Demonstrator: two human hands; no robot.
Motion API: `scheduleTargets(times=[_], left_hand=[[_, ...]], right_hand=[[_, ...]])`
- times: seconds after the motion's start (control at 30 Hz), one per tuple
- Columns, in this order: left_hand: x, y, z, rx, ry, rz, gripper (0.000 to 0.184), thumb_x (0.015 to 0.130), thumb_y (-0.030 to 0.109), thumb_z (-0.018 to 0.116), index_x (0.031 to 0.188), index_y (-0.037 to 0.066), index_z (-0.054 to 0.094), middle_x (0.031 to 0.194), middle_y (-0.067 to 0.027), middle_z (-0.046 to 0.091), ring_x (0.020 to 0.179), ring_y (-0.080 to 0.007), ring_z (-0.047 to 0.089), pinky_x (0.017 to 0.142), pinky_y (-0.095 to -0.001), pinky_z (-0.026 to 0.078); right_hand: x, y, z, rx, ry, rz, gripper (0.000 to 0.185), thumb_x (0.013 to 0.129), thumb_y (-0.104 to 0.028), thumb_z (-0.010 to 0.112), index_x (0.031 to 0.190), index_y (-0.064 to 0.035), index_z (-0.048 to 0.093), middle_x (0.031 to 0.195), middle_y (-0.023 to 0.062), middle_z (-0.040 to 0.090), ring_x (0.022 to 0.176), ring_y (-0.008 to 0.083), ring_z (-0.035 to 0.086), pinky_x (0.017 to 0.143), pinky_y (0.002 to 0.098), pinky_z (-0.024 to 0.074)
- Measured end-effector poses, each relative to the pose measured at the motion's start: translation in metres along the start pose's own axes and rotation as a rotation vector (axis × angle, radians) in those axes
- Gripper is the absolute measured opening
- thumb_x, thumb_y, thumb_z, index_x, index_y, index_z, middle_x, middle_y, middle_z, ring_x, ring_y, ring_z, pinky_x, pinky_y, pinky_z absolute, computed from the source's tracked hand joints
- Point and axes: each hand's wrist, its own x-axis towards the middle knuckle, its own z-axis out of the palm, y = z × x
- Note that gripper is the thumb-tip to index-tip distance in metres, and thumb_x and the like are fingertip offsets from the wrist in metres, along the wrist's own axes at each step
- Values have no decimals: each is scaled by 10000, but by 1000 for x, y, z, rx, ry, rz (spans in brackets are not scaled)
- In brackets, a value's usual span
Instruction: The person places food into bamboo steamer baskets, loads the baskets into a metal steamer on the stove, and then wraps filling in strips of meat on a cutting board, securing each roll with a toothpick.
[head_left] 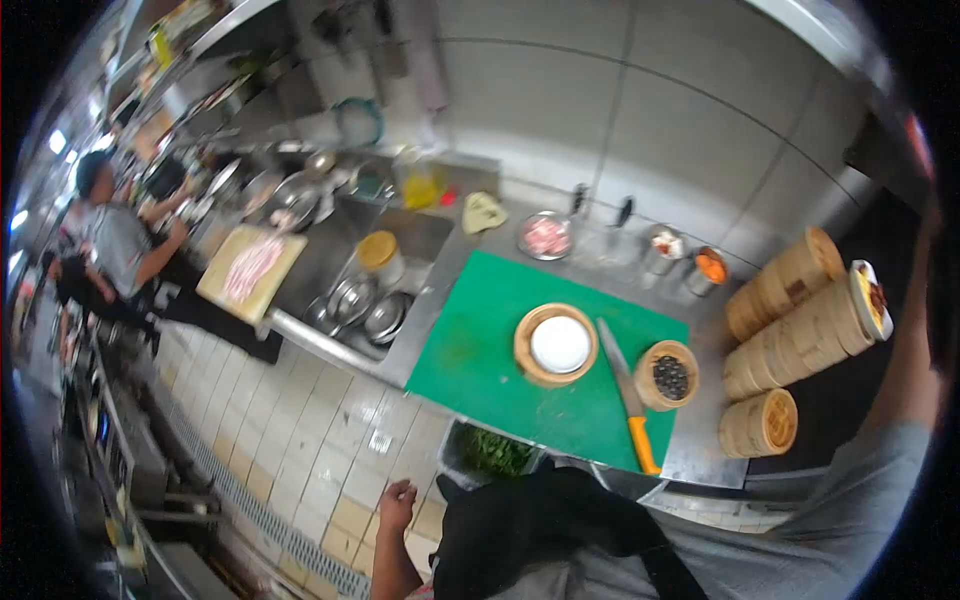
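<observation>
Bamboo steamer [523, 342] on your green cutting board [480, 320] is round, pale tan and shallow-walled, with a smooth white dish [560, 345] filling most of its opening. It sits ahead and to the right of your left fingers, well apart from them. The knife [621, 375] (yellow-orange handle toward your body) lies just past the steamer, farther right of those fingers. Beyond the blade, just beside it, stands a small basket [645, 385] of glossy black pieces. Farthest right of the left fingers, steamer stacks [790, 350] stand near your right arm [908, 350]; one stack carries a white plate [864, 268] of yellow and dark red food.

Your left hand [396, 508] hangs low over the floor tiles [400, 415], its fingers loosely curled with nothing visible in them. A tub [450, 447] of leafy greens lies near, right of those fingers. Your right arm extends forward past the stacks; its fingers are outside the view, so their grasp cannot be told.
</observation>
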Motion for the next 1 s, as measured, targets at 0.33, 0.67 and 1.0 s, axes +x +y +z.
scheduleTargets(times=[0.33, 0.67, 1.0], left_hand=[[-19, 105, 27, -109, -170, 160, 363, 930, 180, 651, 1245, 8, 604, 1120, -129, 686, 991, -199, 658, 856, -308, 517], [-23, 347, 102, -504, -603, 467, 561, 985, 161, 535, 1491, 48, 321, 1364, -154, 527, 1108, -242, 606, 931, -362, 500], [-21, 344, 179, -487, -700, 334, 484, 860, -62, 625, 1315, -23, 464, 1053, -133, 667, 842, -169, 669, 719, -282, 545]], right_hand=[[-80, -311, 276, 1258, 613, -68, 306, 938, -166, 625, 1206, -21, 590, 1095, 88, 663, 1045, 183, 633, 916, 343, 507], [-163, -563, 487, 2537, -300, 554, 234, 945, -48, 573, 1176, -7, 583, 1032, 154, 689, 883, 229, 690, 790, 377, 587], [-212, -536, 497, 2082, -315, 659, 310, 913, -23, 607, 1219, -6, 553, 1009, 86, 681, 912, 166, 661, 803, 316, 552]])
